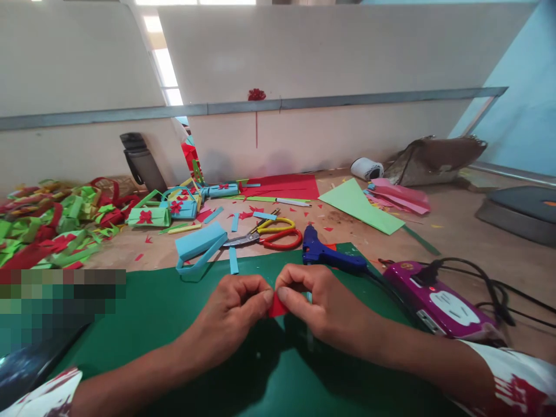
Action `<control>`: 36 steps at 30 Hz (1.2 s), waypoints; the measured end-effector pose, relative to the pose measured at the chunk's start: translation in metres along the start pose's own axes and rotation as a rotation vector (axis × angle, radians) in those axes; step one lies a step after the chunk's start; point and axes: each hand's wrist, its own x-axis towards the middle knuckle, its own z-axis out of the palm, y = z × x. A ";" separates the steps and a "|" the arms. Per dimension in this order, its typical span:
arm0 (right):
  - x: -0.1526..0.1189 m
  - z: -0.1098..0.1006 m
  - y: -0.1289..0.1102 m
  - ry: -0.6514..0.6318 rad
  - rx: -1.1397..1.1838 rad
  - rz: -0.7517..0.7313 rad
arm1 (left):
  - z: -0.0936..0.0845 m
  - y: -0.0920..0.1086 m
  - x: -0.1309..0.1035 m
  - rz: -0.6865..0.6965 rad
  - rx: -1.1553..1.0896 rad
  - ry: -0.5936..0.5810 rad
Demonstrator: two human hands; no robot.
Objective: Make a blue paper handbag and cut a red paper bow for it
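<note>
Left hand [237,307]: thumb and forefinger pinch one side of a small red paper piece [277,308].
Right hand [319,301]: thumb and forefinger grip the opposite side, apparently for fine control.
Red paper piece: raised over the green mat [160,301] (fingertips hide part of it).
Glue gun [324,253]: across the mat's far edge, likely for easy reach.
Scissors [281,238]: beyond the mat, beside a blue paper bag [200,240], perhaps leaving working room.

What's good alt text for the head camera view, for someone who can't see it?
A left hand and right hand pinch a small red piece over a green mat. Scissors, a blue glue gun and paper bags lie beyond, a purple power strip to the right.
</note>
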 end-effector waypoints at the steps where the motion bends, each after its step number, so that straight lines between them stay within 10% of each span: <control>1: 0.001 -0.001 0.000 -0.021 0.044 0.033 | -0.001 0.001 0.001 -0.030 -0.045 -0.009; 11: 0.008 -0.003 0.009 -0.083 0.512 0.210 | -0.002 -0.007 0.006 -0.159 -0.438 -0.022; 26: 0.005 0.002 0.011 -0.146 0.580 0.114 | 0.002 -0.016 0.008 -0.221 -0.743 -0.083; 36: 0.003 0.000 0.002 -0.035 0.286 0.178 | 0.004 -0.008 0.002 -0.097 -0.369 0.054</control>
